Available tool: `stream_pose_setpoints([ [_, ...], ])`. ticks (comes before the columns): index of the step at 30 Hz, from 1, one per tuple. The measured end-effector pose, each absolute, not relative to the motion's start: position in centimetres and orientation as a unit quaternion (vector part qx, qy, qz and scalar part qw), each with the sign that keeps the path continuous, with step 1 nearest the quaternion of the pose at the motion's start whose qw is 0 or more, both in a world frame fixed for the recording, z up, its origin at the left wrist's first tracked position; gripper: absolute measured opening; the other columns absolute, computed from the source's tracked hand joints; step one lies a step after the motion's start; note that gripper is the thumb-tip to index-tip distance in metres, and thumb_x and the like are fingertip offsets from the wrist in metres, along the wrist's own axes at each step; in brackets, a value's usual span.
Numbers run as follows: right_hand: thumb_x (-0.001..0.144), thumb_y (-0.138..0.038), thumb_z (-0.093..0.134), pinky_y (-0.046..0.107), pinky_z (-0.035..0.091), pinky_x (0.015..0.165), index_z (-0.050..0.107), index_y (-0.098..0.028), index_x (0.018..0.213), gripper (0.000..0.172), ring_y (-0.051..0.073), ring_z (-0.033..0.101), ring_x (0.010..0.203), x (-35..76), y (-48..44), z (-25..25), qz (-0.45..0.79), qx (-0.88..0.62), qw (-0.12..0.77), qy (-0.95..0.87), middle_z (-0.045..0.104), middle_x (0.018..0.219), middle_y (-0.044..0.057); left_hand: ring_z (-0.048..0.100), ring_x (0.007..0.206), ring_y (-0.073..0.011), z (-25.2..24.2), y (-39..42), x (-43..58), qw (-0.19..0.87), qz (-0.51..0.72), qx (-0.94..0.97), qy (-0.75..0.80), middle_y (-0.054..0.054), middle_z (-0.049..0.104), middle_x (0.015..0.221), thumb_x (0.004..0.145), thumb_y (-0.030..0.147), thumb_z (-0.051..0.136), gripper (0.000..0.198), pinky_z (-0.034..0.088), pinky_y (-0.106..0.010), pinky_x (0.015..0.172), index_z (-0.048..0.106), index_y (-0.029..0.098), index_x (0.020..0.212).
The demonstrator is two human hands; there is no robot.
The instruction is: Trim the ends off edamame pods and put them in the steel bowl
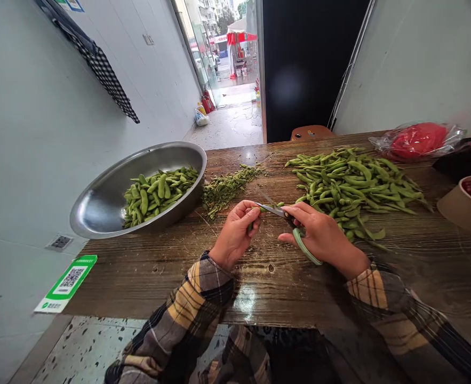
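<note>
Between the thumb and fingers of my left hand [239,230] is a green soybean pod [250,227], mostly covered by the fingers. My right hand [322,233] grips a pair of scissors [308,248] with pale green handles. Their blades are parted and point left, one reaching the pod at my left fingertips. Right of the scissors lies a heap of whole pods [351,178]. Small green trimmings [229,188] are piled beyond my left hand. A tilted metal bowl [99,200] at the left holds many pods [159,193].
All this rests on a dark wooden table [139,277]. Along its right side are a red item in clear plastic [419,140] and a tub [459,205] of dark red fruit. A green QR-code card [69,282] lies at the left edge. An orange-brown stool [311,132] stands behind.
</note>
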State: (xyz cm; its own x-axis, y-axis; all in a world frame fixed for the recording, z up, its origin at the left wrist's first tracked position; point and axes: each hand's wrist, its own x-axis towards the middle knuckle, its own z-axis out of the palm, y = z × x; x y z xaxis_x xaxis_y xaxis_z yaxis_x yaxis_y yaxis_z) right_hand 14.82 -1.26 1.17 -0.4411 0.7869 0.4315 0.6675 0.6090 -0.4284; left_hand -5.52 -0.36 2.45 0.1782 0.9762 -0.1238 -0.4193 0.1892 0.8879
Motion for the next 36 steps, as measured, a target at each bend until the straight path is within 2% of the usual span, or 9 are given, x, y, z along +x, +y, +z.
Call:
stream_pose_setpoints([
  [15, 0.087, -0.041, 0.06, 0.03, 0.05, 0.063, 0.055, -0.019, 0.123, 0.042, 0.021, 0.064, 0.079, 14.9, -1.4, 1.3, 0.09, -0.43, 0.304, -0.845, 0.066, 0.1, 0.008, 0.043, 0.05, -0.0028, 2.4, -0.4, -5.5, 0.681, 0.509, 0.371, 0.374, 0.001, 0.058, 0.07, 0.068, 0.026, 0.077, 0.027, 0.027, -0.014, 0.041, 0.057, 0.015, 0.081],
  [22, 0.086, -0.041, 0.062, 0.033, 0.051, 0.071, 0.059, -0.018, 0.12, 0.041, 0.025, 0.066, 0.089, 15.2, -1.2, 1.4, 0.081, -0.429, 0.271, -0.858, 0.067, 0.107, 0.011, 0.057, 0.06, -0.0073, 2.3, 0.1, -5.9, 0.699, 0.538, 0.3, 0.364, 0.0, 0.063, 0.076, 0.074, 0.02, 0.069, 0.016, 0.044, -0.016, 0.052, 0.056, 0.015, 0.083],
  [26, 0.083, -0.042, 0.064, 0.034, 0.05, 0.073, 0.062, -0.017, 0.117, 0.042, 0.025, 0.065, 0.087, 16.4, -0.3, 1.9, 0.081, -0.476, 0.381, -0.789, 0.068, 0.101, 0.01, 0.063, 0.067, -0.0119, 2.2, 0.5, -6.4, 0.731, 0.514, 0.263, 0.364, -0.004, 0.066, 0.081, 0.077, 0.02, 0.06, 0.009, 0.051, -0.022, 0.06, 0.054, 0.016, 0.082],
  [29, 0.082, -0.042, 0.065, 0.035, 0.05, 0.074, 0.064, -0.019, 0.113, 0.038, 0.022, 0.064, 0.08, 17.6, 0.5, 2.3, 0.081, -0.495, 0.476, -0.722, 0.067, 0.088, 0.005, 0.054, 0.055, -0.0066, 2.2, 0.8, -6.3, 0.73, 0.494, 0.293, 0.37, 0.001, 0.058, 0.071, 0.076, 0.024, 0.064, 0.013, 0.041, -0.016, 0.048, 0.054, 0.016, 0.08],
  [31, 0.083, -0.041, 0.064, 0.035, 0.049, 0.072, 0.065, -0.02, 0.111, 0.035, 0.02, 0.063, 0.075, 18.1, 0.9, 2.5, 0.088, -0.501, 0.512, -0.692, 0.065, 0.082, 0.003, 0.041, 0.046, -0.0032, 2.2, 1.0, -5.7, 0.699, 0.475, 0.36, 0.394, 0.005, 0.049, 0.062, 0.074, 0.028, 0.068, 0.019, 0.027, -0.014, 0.04, 0.054, 0.016, 0.078],
  [33, 0.082, -0.039, 0.064, 0.034, 0.049, 0.07, 0.065, -0.019, 0.111, 0.035, 0.02, 0.062, 0.072, 18.3, 1.1, 2.6, 0.093, -0.501, 0.527, -0.68, 0.065, 0.079, 0.002, 0.031, 0.042, -0.0031, 2.1, 1.5, -4.7, 0.637, 0.439, 0.461, 0.435, 0.007, 0.041, 0.056, 0.073, 0.032, 0.07, 0.021, 0.019, -0.016, 0.039, 0.057, 0.016, 0.077],
  [36, 0.082, -0.038, 0.064, 0.034, 0.049, 0.07, 0.065, -0.016, 0.111, 0.037, 0.02, 0.063, 0.073, 18.2, 1.3, 2.5, 0.093, -0.498, 0.525, -0.684, 0.066, 0.08, 0.004, 0.035, 0.048, -0.0061, 1.6, 3.1, -3.2, 0.462, 0.368, 0.641, 0.491, 0.005, 0.046, 0.055, 0.075, 0.029, 0.065, 0.015, 0.025, -0.02, 0.046, 0.064, 0.014, 0.076],
])
